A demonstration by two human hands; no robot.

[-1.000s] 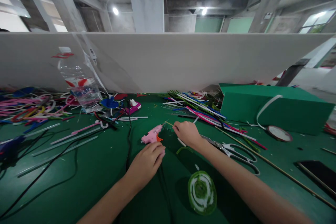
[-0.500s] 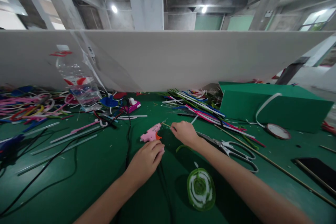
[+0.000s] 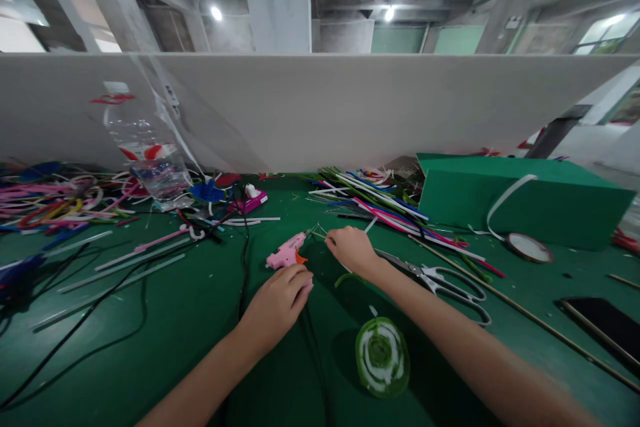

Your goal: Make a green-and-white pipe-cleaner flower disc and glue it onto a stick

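My left hand (image 3: 277, 295) is closed around the handle of a pink glue gun (image 3: 287, 251) with an orange trigger. The gun's nozzle points right, towards my right hand (image 3: 353, 250). That hand pinches a thin light-brown stick (image 3: 319, 235), whose tip is at the nozzle; fine glue-like threads show there. Most of the stick is hidden by my fingers. Under my right wrist lies a short curved green strip (image 3: 349, 277). Nearer to me, between my forearms, is a green and white spiral disc (image 3: 382, 357). Scissors (image 3: 425, 273) lie just beyond my right forearm.
Coloured stems (image 3: 385, 197) are piled at the back, beside a green box (image 3: 520, 207). A tape roll (image 3: 529, 247), a phone (image 3: 603, 323) and a long thin rod (image 3: 500, 297) lie right. Leftward are a plastic bottle (image 3: 145, 147), clear sticks (image 3: 115, 287) and black cables (image 3: 244, 267).
Both hands keep almost the same place and grip. The threads between the nozzle and the stick's tip show a little more plainly. The whole view has shifted very slightly.
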